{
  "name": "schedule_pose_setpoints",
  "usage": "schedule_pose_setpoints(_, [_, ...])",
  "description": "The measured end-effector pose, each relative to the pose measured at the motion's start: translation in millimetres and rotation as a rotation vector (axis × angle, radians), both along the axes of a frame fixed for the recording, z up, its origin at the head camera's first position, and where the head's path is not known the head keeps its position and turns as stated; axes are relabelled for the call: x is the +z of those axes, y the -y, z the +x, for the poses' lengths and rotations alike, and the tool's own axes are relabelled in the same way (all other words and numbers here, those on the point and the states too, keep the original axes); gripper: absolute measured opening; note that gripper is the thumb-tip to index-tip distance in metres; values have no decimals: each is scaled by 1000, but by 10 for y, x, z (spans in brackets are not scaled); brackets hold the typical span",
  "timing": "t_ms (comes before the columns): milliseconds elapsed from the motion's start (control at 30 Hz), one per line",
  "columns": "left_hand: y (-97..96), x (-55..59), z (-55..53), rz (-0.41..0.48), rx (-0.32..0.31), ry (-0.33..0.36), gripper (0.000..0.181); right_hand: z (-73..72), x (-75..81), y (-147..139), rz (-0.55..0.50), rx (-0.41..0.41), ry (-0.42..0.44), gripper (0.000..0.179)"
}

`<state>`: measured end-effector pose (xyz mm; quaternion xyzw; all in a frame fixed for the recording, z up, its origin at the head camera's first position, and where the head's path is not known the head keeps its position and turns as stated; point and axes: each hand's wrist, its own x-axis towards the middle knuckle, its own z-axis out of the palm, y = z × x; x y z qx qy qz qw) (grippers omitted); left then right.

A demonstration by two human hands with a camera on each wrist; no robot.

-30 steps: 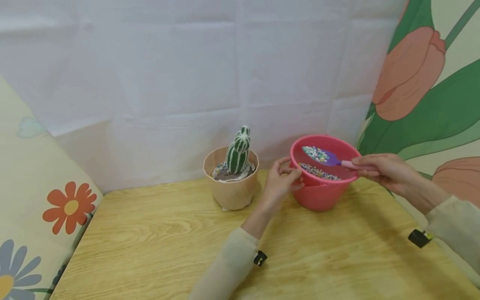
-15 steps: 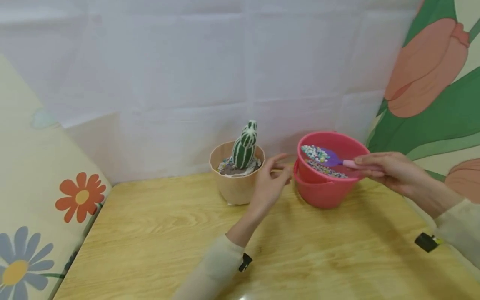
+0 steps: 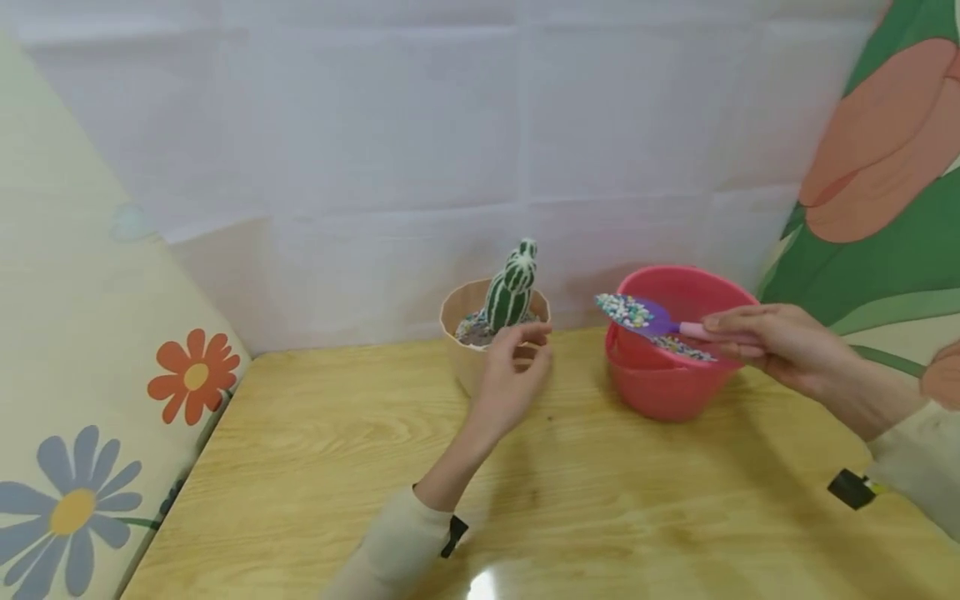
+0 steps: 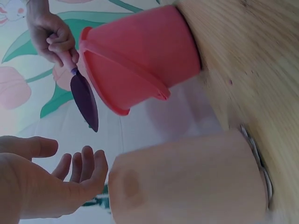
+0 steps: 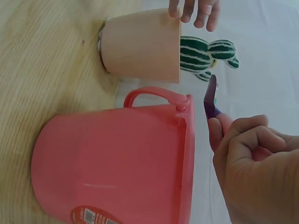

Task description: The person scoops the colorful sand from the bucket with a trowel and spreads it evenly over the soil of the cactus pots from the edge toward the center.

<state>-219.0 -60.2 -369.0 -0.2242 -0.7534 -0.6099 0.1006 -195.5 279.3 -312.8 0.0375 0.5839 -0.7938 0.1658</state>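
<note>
I've got right hand (image 3: 787, 346) gripping a scoop (image 3: 660, 319), bucket (image 3: 675, 392) under its fingers; left hand (image 3: 510, 379) loose, thumb wide, cactus pot (image 5: 140, 46) alongside.

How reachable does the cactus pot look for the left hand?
Probably yes: the left hand is empty and right beside the cactus pot, with nothing seen between them; the pink bucket and purple scoop are off to the right.

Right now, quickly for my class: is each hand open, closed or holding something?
Left hand: open, holding nothing, near the beige pot.
Right hand: holding the trowel by its pink handle.
</note>
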Motion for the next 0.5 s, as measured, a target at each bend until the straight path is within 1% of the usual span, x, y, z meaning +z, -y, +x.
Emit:
schedule_pose_setpoints(67, [75, 4, 15, -25, 46, -55, 27, -11, 10, 53, 1, -6, -5, 19])
schedule_pose_setpoints(133, [146, 1, 21, -69, 94, -117, 26, -23, 18, 104, 11, -19, -9, 17])
schedule_pose_setpoints(300, [310, -20, 19, -227, 233, -282, 26, -42, 33, 207, 71, -49, -3, 13])
schedule_pose_setpoints(400, [416, -43, -43, -296, 325, -355, 27, -68, 41, 290, 99, -50, 9, 12])
schedule_pose_setpoints(500, [542, -77, -158, -333, 420, -384, 29, -118, 48, 412, 91, -42, 6, 11])
